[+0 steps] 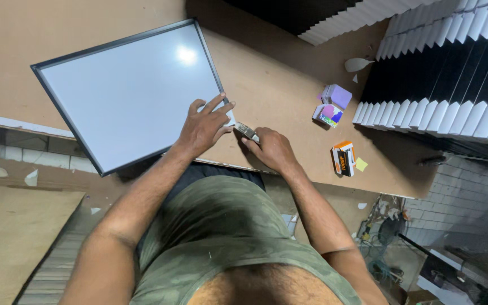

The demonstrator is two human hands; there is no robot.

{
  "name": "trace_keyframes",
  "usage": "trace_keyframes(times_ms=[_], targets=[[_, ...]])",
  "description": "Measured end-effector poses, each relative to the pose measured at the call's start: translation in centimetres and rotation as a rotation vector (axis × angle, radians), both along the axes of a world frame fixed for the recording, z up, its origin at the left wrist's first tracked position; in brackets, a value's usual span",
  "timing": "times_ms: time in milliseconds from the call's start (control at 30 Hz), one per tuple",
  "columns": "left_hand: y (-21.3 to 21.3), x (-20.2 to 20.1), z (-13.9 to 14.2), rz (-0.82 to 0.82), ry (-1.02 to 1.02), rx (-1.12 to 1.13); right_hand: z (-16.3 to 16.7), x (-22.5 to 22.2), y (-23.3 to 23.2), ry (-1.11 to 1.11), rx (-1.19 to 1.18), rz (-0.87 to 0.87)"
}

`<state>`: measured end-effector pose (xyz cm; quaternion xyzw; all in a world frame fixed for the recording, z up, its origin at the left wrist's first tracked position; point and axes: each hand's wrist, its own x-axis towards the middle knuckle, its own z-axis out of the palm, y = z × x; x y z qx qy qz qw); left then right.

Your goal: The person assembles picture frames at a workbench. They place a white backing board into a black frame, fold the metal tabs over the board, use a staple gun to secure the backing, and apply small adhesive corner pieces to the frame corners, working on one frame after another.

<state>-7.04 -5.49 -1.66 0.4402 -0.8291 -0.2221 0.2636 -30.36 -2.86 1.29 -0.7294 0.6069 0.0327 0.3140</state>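
My left hand [203, 127] lay spread flat on the framed white panel [128, 93], pinning its near corner, I judged, against sliding. My right hand [271, 148] was clenched around a small metal tool [247, 131] at that corner. The panel overhung the brown worktable [278, 85] edge; bare board lay beyond, before the stacked frame mouldings [447, 68].

The framed panel [131, 93] lies on the workbench [278, 85], overhanging its near edge. The left hand [201, 127] rests on the panel's right corner; the right hand [272, 148] sits just beside it with a small tool [247, 131] between. Further right lie two small boxes [332, 105], with stacked strips [453, 62] behind.
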Motion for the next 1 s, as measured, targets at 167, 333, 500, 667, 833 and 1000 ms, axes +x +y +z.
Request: trace_keyframes(times_ms=[167, 333, 500, 667, 833, 1000], targets=[[0.1, 0.3, 0.0, 0.023, -0.025, 0.012, 0.4, 2.0, -0.8, 0.006, 0.012, -0.018], [0.1, 0.4, 0.3, 0.040, 0.007, 0.026, -0.3, 2.9, -0.8, -0.051, -0.154, -0.031], [0.5, 0.7, 1.1, 0.036, -0.025, 0.026, -0.2, 3.7, -0.4, -0.090, -0.246, -0.036], [1.1, 0.7, 2.0, 0.024, -0.008, 0.018, 0.5, 3.9, 0.5, -0.078, -0.289, -0.056], [3.3, 3.7, 2.0, 0.039, 0.007, -0.047, 0.7, 2.7, 2.9, 0.114, -0.353, -0.115], [11.0, 13.1, 1.5, 0.393, -0.308, 0.120, 0.5, -2.9, 4.5, 0.083, -0.570, -0.037]])
